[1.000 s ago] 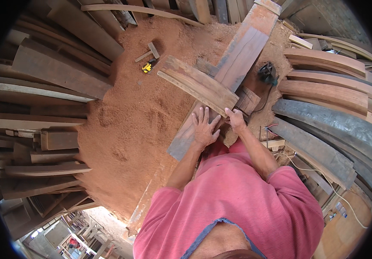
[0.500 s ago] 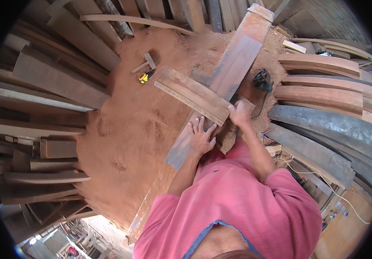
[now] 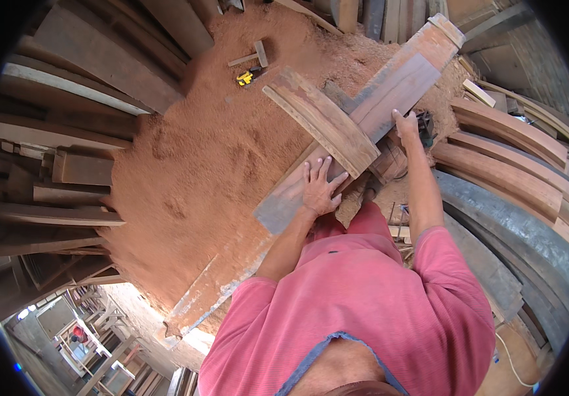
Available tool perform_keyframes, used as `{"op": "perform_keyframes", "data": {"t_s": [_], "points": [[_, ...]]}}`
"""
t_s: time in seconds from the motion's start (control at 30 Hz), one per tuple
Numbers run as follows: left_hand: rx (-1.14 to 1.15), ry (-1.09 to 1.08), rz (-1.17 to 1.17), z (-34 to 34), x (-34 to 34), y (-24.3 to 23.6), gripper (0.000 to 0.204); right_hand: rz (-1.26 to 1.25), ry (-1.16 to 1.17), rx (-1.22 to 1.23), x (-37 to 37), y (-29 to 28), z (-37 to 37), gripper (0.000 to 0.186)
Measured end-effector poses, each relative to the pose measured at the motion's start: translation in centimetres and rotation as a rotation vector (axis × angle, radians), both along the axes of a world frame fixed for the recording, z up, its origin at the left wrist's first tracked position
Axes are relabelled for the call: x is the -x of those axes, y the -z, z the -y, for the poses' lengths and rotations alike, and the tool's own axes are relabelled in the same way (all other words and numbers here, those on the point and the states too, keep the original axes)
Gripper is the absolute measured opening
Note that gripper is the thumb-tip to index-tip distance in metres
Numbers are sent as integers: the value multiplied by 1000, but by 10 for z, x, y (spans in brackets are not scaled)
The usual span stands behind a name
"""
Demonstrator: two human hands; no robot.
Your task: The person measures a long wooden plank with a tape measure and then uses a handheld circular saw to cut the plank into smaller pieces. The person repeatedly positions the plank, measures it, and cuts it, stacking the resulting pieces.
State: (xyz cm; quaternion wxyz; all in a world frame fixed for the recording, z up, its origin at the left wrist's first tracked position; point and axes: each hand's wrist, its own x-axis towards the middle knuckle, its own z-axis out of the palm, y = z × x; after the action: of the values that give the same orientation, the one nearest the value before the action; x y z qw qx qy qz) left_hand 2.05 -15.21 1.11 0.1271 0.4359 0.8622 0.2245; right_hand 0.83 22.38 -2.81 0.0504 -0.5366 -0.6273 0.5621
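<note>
My left hand [image 3: 320, 191] lies with fingers spread on the lower end of a long, worn plank [image 3: 423, 69], beside a shorter board [image 3: 320, 122] that lies crosswise over it. That board has a narrow strip along its lower-left edge. My right hand [image 3: 408, 129] has its fingers curled at the long plank's right edge, above and right of the crossboard. Just behind that hand a dark tool [image 3: 426, 129] is partly hidden. A small wood offcut [image 3: 387, 165] sits under the crossboard's right end.
Sawdust [image 3: 178, 171] surrounds the planks, with a wooden T-shaped piece [image 3: 260, 54] and a yellow tool [image 3: 245, 78] on it. Stacked boards [image 3: 86, 59] line the left, curved timbers [image 3: 502, 178] the right. A small red shape [image 3: 78, 335] shows in the distant workshop at lower left.
My right hand has left the crossboard's end and moved up and right to the long plank's edge. The left hand stays spread on the plank. The view has turned slightly.
</note>
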Motion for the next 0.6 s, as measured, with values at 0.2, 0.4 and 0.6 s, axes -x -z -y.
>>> {"op": "perform_keyframes", "data": {"t_s": [0.2,0.4,0.6], "points": [[19,24,-10,-7,1,-3,70,-63,132,56,-9,65,-19,61],[41,-7,-10,-5,0,-2,70,-164,328,171,28,35,-16,90],[-58,-67,-33,-3,-9,-3,66,-456,279,285,15,37,-4,87]]}}
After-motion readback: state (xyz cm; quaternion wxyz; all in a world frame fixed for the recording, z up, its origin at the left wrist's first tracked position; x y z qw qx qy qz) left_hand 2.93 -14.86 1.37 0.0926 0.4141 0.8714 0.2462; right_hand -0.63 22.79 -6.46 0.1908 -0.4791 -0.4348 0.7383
